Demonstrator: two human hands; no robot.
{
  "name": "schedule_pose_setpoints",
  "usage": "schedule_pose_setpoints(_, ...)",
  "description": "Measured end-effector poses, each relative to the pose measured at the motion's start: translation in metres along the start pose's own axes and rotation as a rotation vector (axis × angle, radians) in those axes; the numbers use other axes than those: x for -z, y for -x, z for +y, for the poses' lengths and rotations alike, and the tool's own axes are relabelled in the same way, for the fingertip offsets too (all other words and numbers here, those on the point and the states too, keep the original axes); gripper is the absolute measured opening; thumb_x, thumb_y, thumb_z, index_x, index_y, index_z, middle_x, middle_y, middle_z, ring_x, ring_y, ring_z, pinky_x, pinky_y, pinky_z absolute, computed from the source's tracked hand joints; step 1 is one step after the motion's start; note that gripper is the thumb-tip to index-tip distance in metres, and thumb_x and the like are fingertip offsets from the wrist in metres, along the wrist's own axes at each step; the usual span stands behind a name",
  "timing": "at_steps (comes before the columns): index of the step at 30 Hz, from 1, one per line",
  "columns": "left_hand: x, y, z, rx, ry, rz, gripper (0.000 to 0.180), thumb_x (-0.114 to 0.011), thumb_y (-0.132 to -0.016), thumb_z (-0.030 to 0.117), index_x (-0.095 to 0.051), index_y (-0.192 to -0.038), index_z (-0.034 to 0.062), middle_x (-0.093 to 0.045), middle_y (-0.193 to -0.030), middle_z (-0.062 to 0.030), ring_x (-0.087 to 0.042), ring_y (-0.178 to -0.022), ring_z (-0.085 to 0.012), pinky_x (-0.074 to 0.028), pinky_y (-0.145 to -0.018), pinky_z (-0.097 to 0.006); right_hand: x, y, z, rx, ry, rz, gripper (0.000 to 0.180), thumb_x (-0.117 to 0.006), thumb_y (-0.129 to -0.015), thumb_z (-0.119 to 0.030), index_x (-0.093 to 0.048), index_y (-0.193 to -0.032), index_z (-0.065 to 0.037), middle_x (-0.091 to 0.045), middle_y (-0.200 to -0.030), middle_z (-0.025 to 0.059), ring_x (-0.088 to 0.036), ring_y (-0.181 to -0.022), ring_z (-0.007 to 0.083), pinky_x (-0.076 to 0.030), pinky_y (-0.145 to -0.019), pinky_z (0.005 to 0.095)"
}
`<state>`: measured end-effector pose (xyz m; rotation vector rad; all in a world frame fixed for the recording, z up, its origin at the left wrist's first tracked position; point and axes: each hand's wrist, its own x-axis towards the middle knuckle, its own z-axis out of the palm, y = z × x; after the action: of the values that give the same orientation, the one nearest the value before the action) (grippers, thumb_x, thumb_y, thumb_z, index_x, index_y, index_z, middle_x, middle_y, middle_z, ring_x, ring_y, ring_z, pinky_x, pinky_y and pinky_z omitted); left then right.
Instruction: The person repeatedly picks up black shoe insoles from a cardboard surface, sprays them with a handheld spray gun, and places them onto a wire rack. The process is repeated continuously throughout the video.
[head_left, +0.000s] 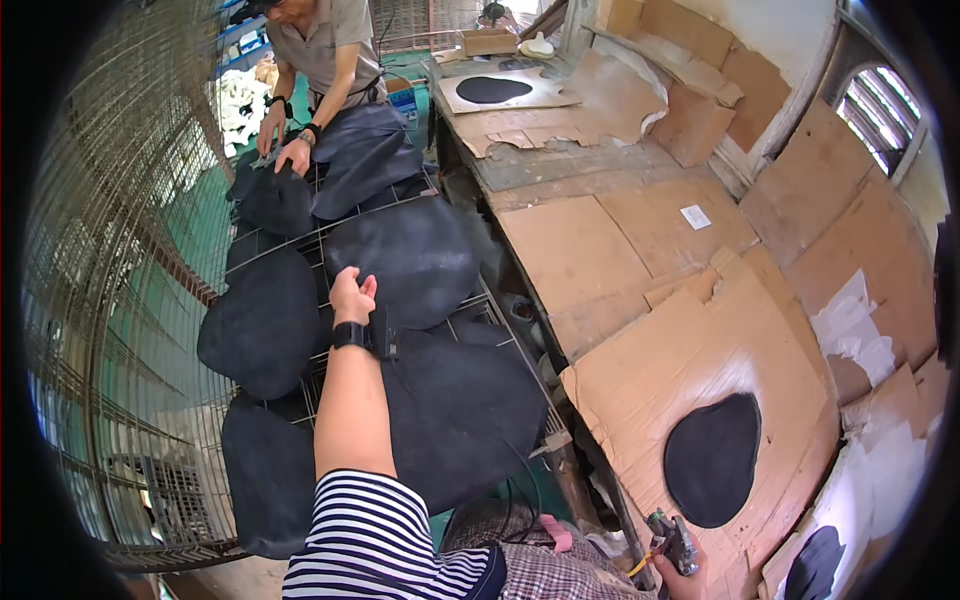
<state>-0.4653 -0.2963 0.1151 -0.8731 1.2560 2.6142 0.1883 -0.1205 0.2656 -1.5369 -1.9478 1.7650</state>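
My left hand [353, 296] is stretched forward with its fingers curled closed. It is at the near left edge of a rounded black leather-like piece [410, 255] on a wire rack. Whether the fingers pinch that edge is hidden. Low on the right, my right hand [686, 578] grips a spray gun [674, 543] with a yellow hose. Close to the gun, a black oval piece [713, 458] lies flat on a cardboard sheet [640, 400]. More black pieces [262, 325] cover the rack, including a large one [450, 415] under my left forearm.
Across the rack, another person [325, 50] handles a dark piece [278, 200] with both hands. A cardboard-covered bench [575, 250] runs along the right, with another black oval [493, 90] at its far end. Wire mesh [130, 250] curves along the left.
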Motion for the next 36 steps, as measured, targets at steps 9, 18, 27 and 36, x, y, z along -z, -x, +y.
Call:
schedule_pose_setpoints(9,0.023,0.035,0.026,-0.033,0.049,-0.010,0.032,-0.063,-0.080,0.013,-0.054,-0.110,0.0032,-0.052,-0.110,-0.0105,-0.059,-0.084,-0.0275,-0.054,-0.070,-0.035,0.009,-0.030,0.042,0.222,-0.110,-0.054,0.052,-0.067,-0.078,0.001,-0.049,-0.127,0.003,-0.063,-0.091,0.0055,-0.060,-0.081,0.0127,-0.050,-0.074,0.0282)
schedule_pose_setpoints(18,-0.005,0.166,-0.004,-0.166,0.108,-0.218,0.028,-0.060,-0.081,0.010,-0.053,-0.108,0.0056,-0.055,-0.095,-0.0078,-0.061,-0.078,-0.0223,-0.054,-0.067,-0.030,0.052,0.020,0.050,0.123,-0.071,0.149,0.034,-0.060,-0.091,-0.006,-0.055,-0.125,-0.003,-0.059,-0.109,0.0038,-0.053,-0.095,0.0110,-0.044,-0.081,0.0232)
schedule_pose_setpoints(27,-0.001,0.387,-0.177,0.403,-0.194,-0.890,0.021,-0.058,-0.086,0.005,-0.057,-0.107,0.0040,-0.063,-0.098,-0.0091,-0.065,-0.081,-0.0263,-0.054,-0.073,-0.036,0.126,0.093,0.111,0.360,-0.310,0.613,0.060,-0.062,-0.082,-0.004,-0.038,-0.137,0.002,-0.061,-0.092,0.0070,-0.058,-0.081,0.0129,-0.050,-0.069,0.0263)
schedule_pose_setpoints(36,0.021,0.462,-0.278,0.626,-0.525,-1.023,0.022,-0.056,-0.084,0.005,-0.055,-0.106,0.0056,-0.062,-0.094,-0.0081,-0.065,-0.078,-0.0236,-0.054,-0.070,-0.034,0.138,0.161,0.123,0.255,-0.521,0.603,0.042,-0.068,-0.082,-0.008,-0.052,-0.120,0.003,-0.061,-0.083,0.0044,-0.059,-0.073,0.0117,-0.050,-0.069,0.0264)
